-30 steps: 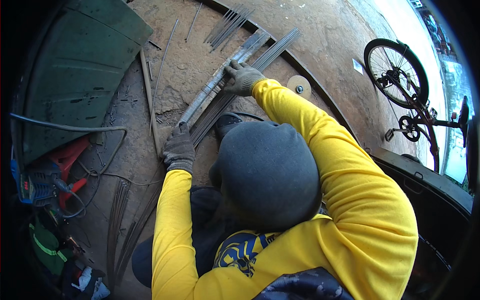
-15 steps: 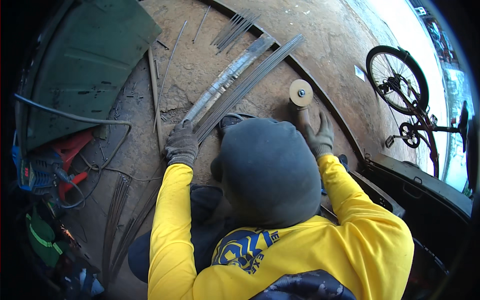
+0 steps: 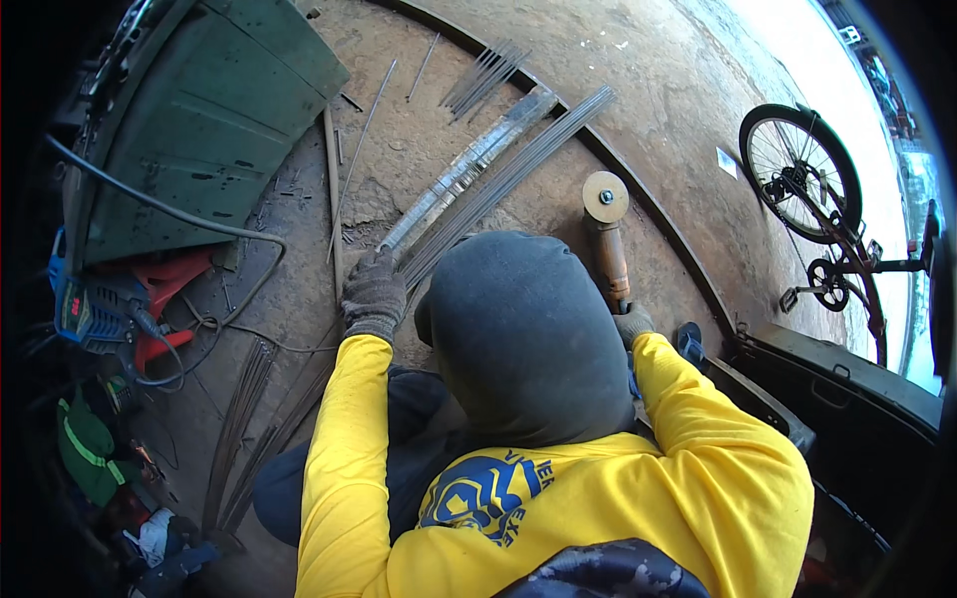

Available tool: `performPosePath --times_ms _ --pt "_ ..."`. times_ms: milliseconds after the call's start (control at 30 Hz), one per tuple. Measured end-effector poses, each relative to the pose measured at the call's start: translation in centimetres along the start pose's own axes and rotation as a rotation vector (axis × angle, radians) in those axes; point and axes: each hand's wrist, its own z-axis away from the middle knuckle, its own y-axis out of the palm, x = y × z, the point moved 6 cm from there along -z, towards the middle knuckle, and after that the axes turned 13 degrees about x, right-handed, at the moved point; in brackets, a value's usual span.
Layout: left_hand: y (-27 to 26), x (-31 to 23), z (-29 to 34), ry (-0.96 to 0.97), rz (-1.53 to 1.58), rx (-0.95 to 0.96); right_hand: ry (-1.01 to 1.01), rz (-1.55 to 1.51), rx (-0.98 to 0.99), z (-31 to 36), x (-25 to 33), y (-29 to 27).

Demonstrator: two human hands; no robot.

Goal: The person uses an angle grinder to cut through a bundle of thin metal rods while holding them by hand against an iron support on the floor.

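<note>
A: Finger state?
B: Left hand (image 3: 374, 297): fingers bent at the near end of the metal bar (image 3: 469, 163); grip cannot be told. Right hand (image 3: 634, 324): at the tail of the grinder (image 3: 611, 257); closure cannot be told.
A: Handling?
B: Grinder, ahead of right fingers: probably heavy, rigid. Hold body; avoid likely brittle disc (image 3: 605, 211).
A: Markings?
B: Blue print (image 3: 477, 495) on the shirt (image 3: 708, 488), behind the fingers.

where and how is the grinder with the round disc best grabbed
Probably best by the long brownish body of the grinder, coming from its near end, beside the right hand. The body stretches lengthwise toward the person, with the round disc at the far end, so a grip from the near side should keep the glove clear of the disc.
</note>
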Motion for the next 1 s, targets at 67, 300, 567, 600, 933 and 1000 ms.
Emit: performPosePath --times_ms 67,300,567,600,933,1000 --pt "-0.6 -1.1 0.6 -0.007 0.019 0.037 -0.069 0.025 0.0 -0.2 -0.1 0.2" --pt "-0.8 -2.8 -0.2 0.105 0.105 -0.003 -0.257 -0.66 0.479 -3.7 -2.7 3.8" --pt "-2.6 -8.4 0.7 0.238 0.2 0.346 -0.4 -0.247 0.177 7.7 4.4 -2.2" --pt "-2.6 -8.6 0.8 0.263 0.237 0.346 -0.432 -0.233 0.111 8.1 4.5 -2.2" --pt "-2.5 -15.1 -2.4 0.159 1.778 0.404 -1.044 -0.069 -0.062 3.5 20.9 -2.9" --pt "-3.1 -16.3 -4.4 0.277 2.515 0.372 -1.044 -0.025 0.086 9.4 27.7 -1.1"
